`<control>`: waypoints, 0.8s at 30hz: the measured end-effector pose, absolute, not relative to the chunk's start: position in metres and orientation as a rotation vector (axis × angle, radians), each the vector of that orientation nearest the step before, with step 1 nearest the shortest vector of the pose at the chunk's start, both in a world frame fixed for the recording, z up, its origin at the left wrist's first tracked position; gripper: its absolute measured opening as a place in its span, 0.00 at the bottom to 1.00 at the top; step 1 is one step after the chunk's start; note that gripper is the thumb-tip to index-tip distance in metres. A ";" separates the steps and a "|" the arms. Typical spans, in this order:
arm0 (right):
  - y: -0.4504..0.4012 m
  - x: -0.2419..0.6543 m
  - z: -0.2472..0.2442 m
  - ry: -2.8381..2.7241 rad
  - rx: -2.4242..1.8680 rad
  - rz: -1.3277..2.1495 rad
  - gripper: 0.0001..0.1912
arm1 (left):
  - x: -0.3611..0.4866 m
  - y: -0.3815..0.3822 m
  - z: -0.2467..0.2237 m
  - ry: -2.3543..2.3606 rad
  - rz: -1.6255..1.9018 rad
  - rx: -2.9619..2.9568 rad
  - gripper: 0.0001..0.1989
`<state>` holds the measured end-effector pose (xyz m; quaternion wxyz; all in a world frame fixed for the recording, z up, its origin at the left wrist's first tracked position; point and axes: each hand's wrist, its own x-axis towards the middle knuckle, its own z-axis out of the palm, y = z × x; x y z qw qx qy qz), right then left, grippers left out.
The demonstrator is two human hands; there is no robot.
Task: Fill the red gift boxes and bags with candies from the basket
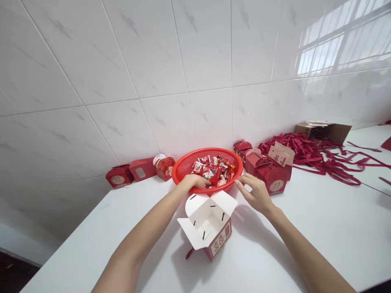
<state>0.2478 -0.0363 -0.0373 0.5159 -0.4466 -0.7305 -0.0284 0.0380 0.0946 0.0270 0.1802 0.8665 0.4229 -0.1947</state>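
Note:
A red plastic basket [183, 162] stands near the wall and holds many wrapped sweets [210, 171]. My left hand [198, 182] reaches over its near rim into the sweets; its fingertips are partly hidden there. At the basket's right rim is my right hand [252, 189], thumb and fingers apart, with nothing visible between them. In front of the basket, between my forearms, stands a small red box [218, 240] with its white flaps spread open. Its white inside shows no sweets, only dark slots in the walls.
Red boxes [119, 178] stand along the wall at the left, and more red boxes [271, 175] at the right of the basket. Behind those lie a heap of dark red ribbons [293, 146] and a cardboard box [339, 132]. The white table [100, 228] ends at the left.

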 end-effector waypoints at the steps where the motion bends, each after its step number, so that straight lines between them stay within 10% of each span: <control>1: -0.036 0.248 -0.038 -1.757 -1.069 -0.070 0.11 | 0.042 0.097 0.023 1.231 -0.607 2.409 0.33; 13: -0.038 0.241 -0.040 -1.794 -1.021 -0.026 0.13 | 0.024 0.106 0.004 0.993 -0.337 2.445 0.18; 24: -0.032 0.226 -0.034 -1.528 -1.034 0.167 0.07 | 0.014 0.090 0.014 0.883 0.695 2.139 0.20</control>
